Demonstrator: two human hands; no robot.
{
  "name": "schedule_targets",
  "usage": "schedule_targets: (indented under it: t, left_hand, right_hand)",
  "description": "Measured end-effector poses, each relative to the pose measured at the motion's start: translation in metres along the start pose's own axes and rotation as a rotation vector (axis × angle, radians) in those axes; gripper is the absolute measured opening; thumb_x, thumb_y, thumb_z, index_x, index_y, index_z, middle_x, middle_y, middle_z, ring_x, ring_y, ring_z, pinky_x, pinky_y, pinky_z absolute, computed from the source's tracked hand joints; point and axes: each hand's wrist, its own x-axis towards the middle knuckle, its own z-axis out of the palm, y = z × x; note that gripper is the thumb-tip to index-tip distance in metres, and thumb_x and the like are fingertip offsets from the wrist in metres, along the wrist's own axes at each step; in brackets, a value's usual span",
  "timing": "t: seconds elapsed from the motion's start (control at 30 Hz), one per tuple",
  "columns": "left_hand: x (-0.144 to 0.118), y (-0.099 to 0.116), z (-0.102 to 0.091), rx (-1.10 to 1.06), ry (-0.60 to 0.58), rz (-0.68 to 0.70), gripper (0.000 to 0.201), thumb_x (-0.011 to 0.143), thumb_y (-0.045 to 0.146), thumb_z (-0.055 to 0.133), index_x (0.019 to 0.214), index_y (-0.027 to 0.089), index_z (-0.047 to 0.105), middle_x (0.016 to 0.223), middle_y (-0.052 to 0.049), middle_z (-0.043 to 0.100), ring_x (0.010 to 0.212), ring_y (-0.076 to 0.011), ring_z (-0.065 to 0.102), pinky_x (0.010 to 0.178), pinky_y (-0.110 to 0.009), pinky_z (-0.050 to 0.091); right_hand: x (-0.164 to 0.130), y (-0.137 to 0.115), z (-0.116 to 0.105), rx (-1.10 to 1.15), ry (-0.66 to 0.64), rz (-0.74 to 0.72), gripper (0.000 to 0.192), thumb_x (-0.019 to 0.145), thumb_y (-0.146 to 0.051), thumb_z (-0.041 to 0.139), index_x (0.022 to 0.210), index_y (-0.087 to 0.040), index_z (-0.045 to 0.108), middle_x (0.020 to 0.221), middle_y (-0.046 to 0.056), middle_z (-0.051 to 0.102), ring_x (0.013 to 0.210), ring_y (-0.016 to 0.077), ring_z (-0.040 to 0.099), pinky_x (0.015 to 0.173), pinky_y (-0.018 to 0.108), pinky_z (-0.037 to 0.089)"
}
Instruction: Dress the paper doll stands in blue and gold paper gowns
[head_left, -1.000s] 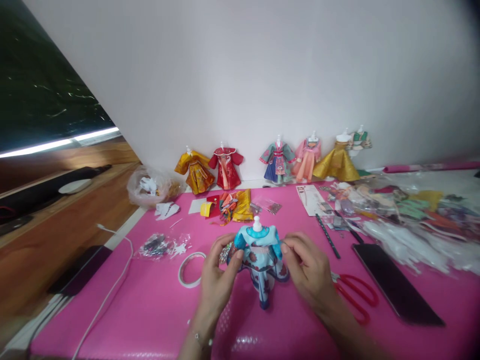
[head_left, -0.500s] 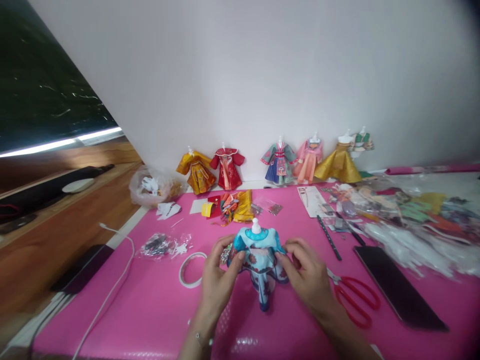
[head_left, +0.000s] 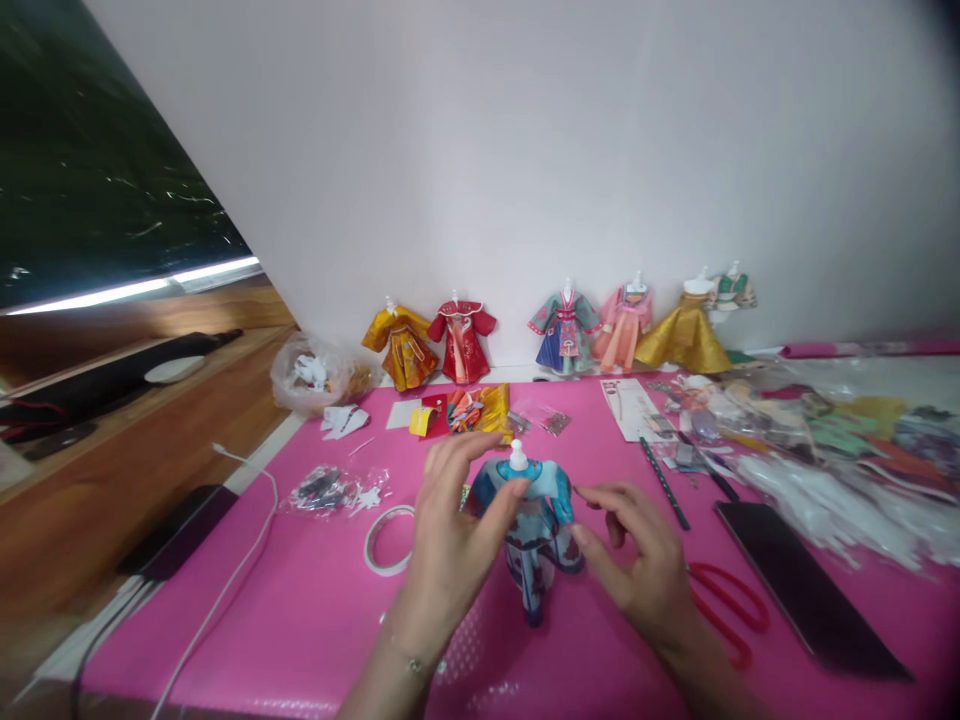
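A bright pink mat covers the work surface, which butts against a plain white wall. To the left the mat ends and a wooden floor runs alongside, with a white cable trailing over the mat's left edge. Along the foot of the wall stands a row of small dressed mannequins: a yellow robe, a red robe, a teal and blue dress, a pink dress and a gold gown.

Near the middle of the mat stands a small mannequin in a blue dress, upright. The left hand has its fingers spread, with the thumb against the dress's shoulder and the rest fanned out over that side. The right hand is loosely curled and part open, with its fingertips at the other side of the skirt; whether it pinches the cloth cannot be told.

A roll of tape lies just left of the left hand. Red scissors and a dark phone lie to the right, beside a black pen. Beyond them a heap of clear packets and paper pieces crowds the right side. The front left of the mat lies bare.
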Motion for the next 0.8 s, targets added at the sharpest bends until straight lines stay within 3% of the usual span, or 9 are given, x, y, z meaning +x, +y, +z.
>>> schedule_targets:
  t: [0.1,0.27,0.43,0.57,0.67,0.8]
  left_hand:
    - [0.016,0.012,0.003,0.104,-0.013,-0.029,0.015,0.081,0.029,0.072,0.090,0.022,0.064,0.092,-0.002,0.068,0.092,-0.0225,0.061,0.083,-0.034,0.044]
    - [0.024,0.015,0.006,0.132,-0.020,-0.046,0.017,0.077,0.024,0.074,0.071,0.021,0.059,0.074,0.001,0.065,0.080,-0.0198,0.058,0.077,-0.031,0.042]
    - [0.031,0.023,-0.004,-0.009,-0.112,-0.066,0.012,0.080,0.026,0.071,0.072,0.020,0.065,0.077,0.000,0.069,0.079,-0.0190,0.060,0.076,-0.031,0.044]
    - [0.045,0.028,-0.015,-0.183,-0.257,-0.078,0.008,0.083,0.024,0.067,0.078,0.019,0.071,0.087,-0.004,0.072,0.088,-0.0205,0.063,0.082,-0.033,0.046]
    - [0.057,0.024,-0.017,-0.335,-0.399,-0.098,0.010,0.085,0.024,0.066,0.081,0.018,0.073,0.097,-0.007,0.071,0.095,-0.0215,0.065,0.088,-0.034,0.046]
    - [0.069,0.012,-0.012,-0.478,-0.482,-0.101,0.011,0.085,0.025,0.066,0.084,0.018,0.074,0.103,-0.008,0.071,0.099,-0.0217,0.064,0.088,-0.034,0.046]
  right_hand:
    - [0.000,0.001,-0.005,0.007,0.023,-0.050,0.025,0.088,-0.018,0.060,0.113,-0.020,0.061,0.090,0.003,0.056,0.057,0.0114,0.046,0.056,0.028,0.046]
    - [-0.002,0.004,-0.009,0.010,0.040,-0.072,0.025,0.088,-0.015,0.060,0.112,-0.019,0.061,0.089,0.003,0.055,0.058,0.0113,0.048,0.058,0.029,0.046]
    - [-0.001,0.000,-0.014,0.042,0.073,-0.052,0.022,0.089,-0.013,0.059,0.109,-0.019,0.062,0.089,0.003,0.056,0.060,0.0113,0.047,0.059,0.028,0.044]
    - [0.000,-0.002,-0.021,0.064,0.137,-0.026,0.020,0.089,-0.012,0.058,0.107,-0.020,0.063,0.088,0.002,0.057,0.065,0.0128,0.050,0.061,0.029,0.043]
    - [0.001,-0.002,-0.026,0.066,0.170,-0.022,0.019,0.089,-0.012,0.058,0.105,-0.021,0.063,0.087,0.002,0.058,0.068,0.0138,0.051,0.063,0.030,0.043]
    - [0.007,0.000,-0.032,0.058,0.175,-0.005,0.017,0.090,-0.016,0.059,0.105,-0.022,0.064,0.090,0.003,0.060,0.074,0.0159,0.055,0.067,0.031,0.045]
